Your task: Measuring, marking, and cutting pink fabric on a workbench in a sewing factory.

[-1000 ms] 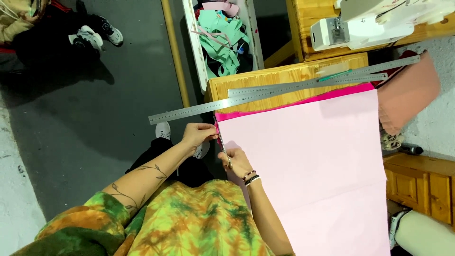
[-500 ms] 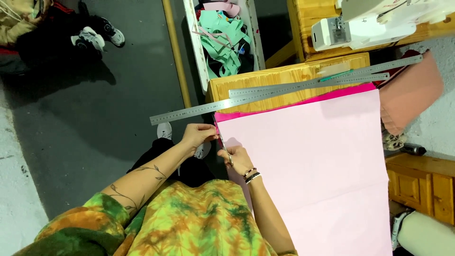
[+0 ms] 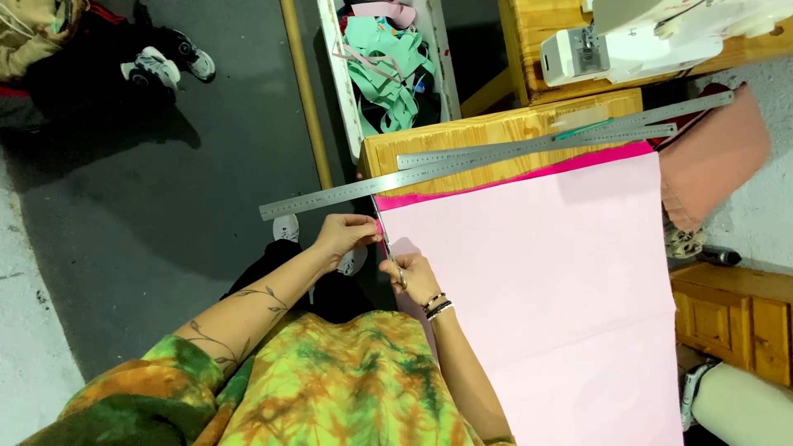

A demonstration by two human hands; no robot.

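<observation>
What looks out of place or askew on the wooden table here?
The long steel ruler lies slanted, its end sticking out past the wooden table edge over the floor. The pink fabric lies flat; both hands pinch its near corner.

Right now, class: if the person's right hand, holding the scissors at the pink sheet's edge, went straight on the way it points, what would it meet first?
Probably the long steel ruler beyond the right hand; height is unclear.

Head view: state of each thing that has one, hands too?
Left hand: pinching the corner of the pink fabric sheet.
Right hand: closed on scissors at the sheet's left edge.
Pink fabric sheet: spread flat on the wooden table.
Long steel ruler: lying flat, overhanging the table.
</observation>
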